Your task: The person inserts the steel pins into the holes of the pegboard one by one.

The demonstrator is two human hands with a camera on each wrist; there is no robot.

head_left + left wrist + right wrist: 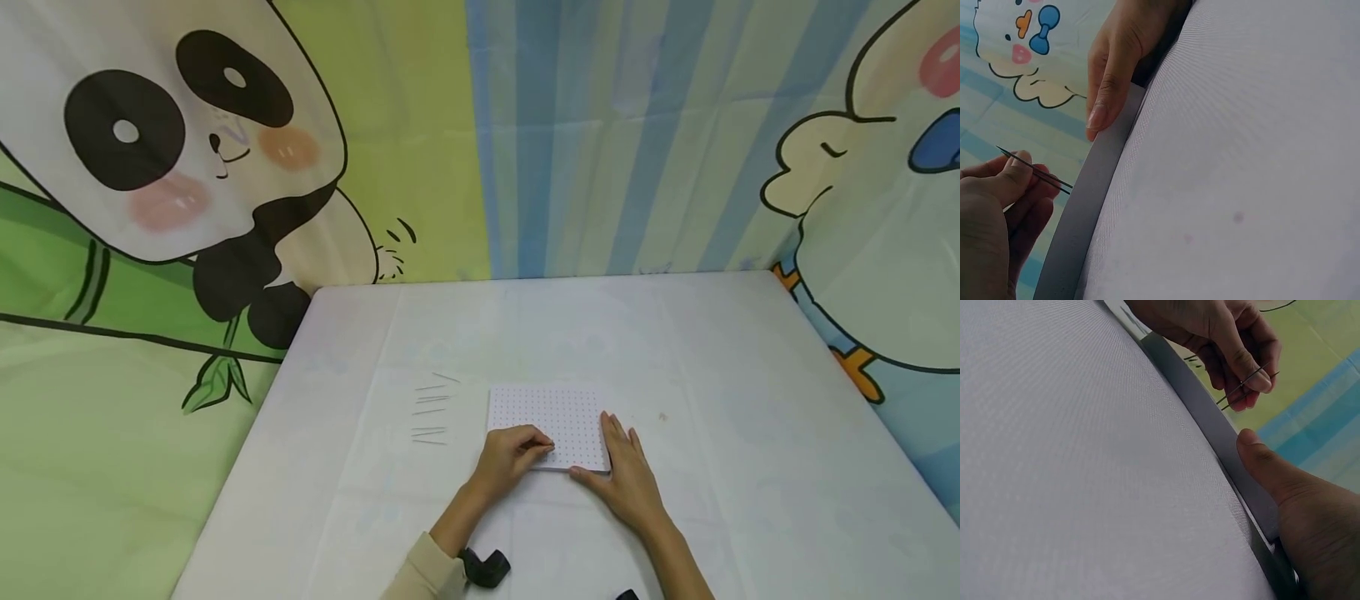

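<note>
A white square board (pixel 581 412) with a grid of small dots or holes lies flat on the table. My left hand (pixel 508 457) is over its front left part, pinching thin dark needle-like rods (pixel 1049 179) between thumb and fingertips. Two lines of them show in both wrist views, their ends close to the board's front side. At the board's front right corner, my right hand (pixel 632 482) touches the edges, its fingers extended along the right side and its thumb (pixel 1254 447) at the front. Whether the rod tips touch a hole cannot be seen.
Left of the board, several thin needle-like rods (pixel 429 442) lie roughly in a column on the white table (pixel 360 517). A tiny pale speck (pixel 662 416) lies right of the board. A black wrist mount (pixel 487 569) sits by the left sleeve. A cartoon curtain (pixel 420 167) hangs behind.
</note>
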